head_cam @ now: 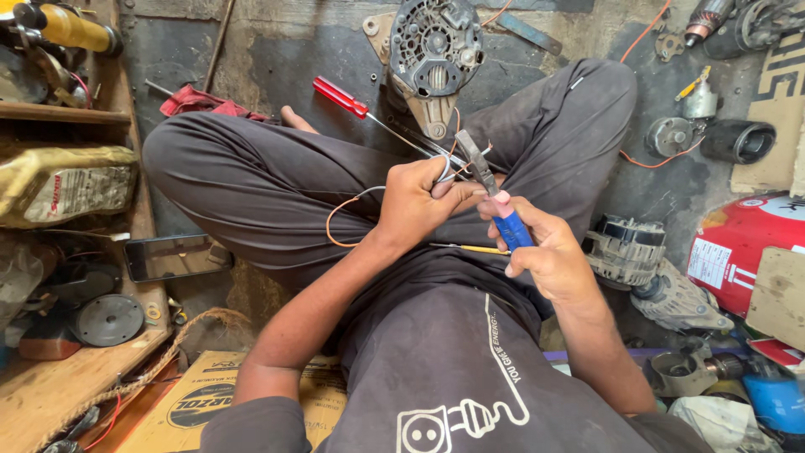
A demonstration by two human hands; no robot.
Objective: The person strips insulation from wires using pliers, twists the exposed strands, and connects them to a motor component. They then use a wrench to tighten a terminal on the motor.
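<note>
Left hand: fingers curled tight around a thin orange wire and a pale wire loop, pinched at the fingertips.
Right hand: fingers wrapped closed around the blue handles of the pliers.
Pliers position: the handles sit inside the right fist; the dark head sticks out past the right fingers, just beside the left fingertips, at the pinched wires.
Pliers axis: the long axis runs from the right palm up and leftward, away from the body; the nose points toward the alternator.
Wire run: the orange wire leaves the left fingers on the wrist side, bows out in a loop over the lap, then curves back.
Beyond the fingers: a red-handled screwdriver lies on the floor, its shaft slanting toward the plier head.
Below the fingers: a thin yellow tool rests on the lap.
</note>
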